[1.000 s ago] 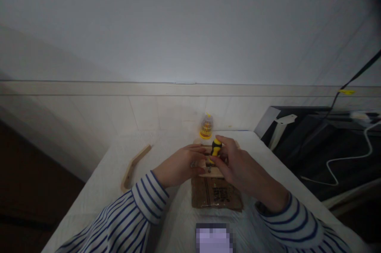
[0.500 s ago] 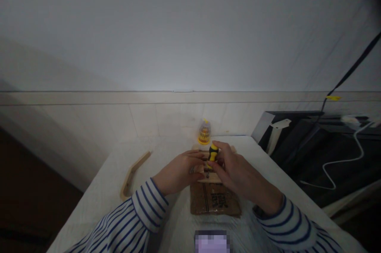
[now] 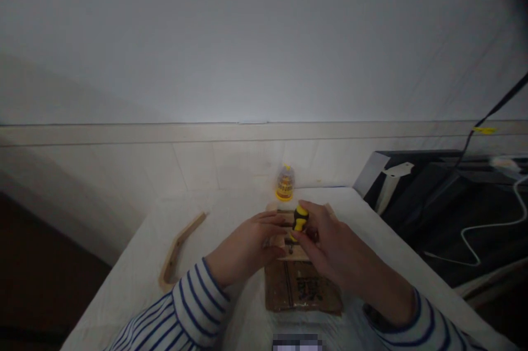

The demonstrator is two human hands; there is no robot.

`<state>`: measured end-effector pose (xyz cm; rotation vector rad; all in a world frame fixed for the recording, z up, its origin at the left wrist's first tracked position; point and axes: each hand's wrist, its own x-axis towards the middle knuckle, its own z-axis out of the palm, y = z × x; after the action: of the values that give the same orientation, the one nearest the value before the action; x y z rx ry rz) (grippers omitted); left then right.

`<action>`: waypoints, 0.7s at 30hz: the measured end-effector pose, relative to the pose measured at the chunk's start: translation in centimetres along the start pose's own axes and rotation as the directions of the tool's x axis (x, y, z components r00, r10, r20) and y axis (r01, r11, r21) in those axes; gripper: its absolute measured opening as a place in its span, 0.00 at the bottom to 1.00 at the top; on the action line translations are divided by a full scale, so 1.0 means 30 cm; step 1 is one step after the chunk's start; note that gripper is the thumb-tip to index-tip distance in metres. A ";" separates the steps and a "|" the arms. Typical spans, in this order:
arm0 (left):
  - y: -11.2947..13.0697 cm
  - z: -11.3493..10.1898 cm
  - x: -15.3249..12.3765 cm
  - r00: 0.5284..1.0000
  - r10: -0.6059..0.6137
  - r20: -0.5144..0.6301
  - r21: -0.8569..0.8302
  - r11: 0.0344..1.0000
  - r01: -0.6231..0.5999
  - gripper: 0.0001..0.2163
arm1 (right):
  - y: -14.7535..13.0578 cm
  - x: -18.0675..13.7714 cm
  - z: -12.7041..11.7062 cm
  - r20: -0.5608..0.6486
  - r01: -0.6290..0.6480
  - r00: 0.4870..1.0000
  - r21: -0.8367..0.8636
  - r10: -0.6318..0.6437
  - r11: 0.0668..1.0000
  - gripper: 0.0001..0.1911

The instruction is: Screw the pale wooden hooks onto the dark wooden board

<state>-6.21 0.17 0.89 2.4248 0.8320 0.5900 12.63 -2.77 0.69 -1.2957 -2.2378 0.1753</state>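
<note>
My right hand is closed around a stubby yellow-and-black screwdriver, held nearly upright with its handle at the top. The screwdriver's tip is hidden among the fingers and the wood. Beneath it lies a small slatted wooden piece with a dark screw or hole near its front. My left hand grips that piece along its left side, fingers over the top and thumb lower down. Under the wood is a brown printed package with a shiny wrap.
A curved wooden piece lies at the left of the white-covered table. At the back by the wall stands a clear container with a yellow base. A blurred-out device is at the front edge. Dark panels and a white cable are on the right.
The view has shifted slightly. My right hand and the screwdriver sit a little lower and further right in view; both hands keep their holds.
</note>
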 end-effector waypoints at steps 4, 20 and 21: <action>-0.002 -0.003 0.009 1.000 -0.026 0.001 -0.024 0.999 0.026 0.18 | 0.003 0.000 0.005 -0.031 0.004 1.000 -0.016 -0.004 1.000 0.18; -0.056 0.022 0.025 0.998 -0.038 0.058 0.024 0.999 0.036 0.19 | 0.046 0.005 0.040 -0.139 -0.062 0.989 -0.072 0.051 0.995 0.14; -0.059 0.023 0.024 0.998 -0.040 0.054 0.028 0.999 0.039 0.19 | 0.050 0.004 0.044 -0.151 -0.052 0.988 -0.067 0.041 0.996 0.13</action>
<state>-6.08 1.65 -0.53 2.4316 0.8686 0.4988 13.06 -1.68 -0.92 -1.3531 -2.1051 0.0147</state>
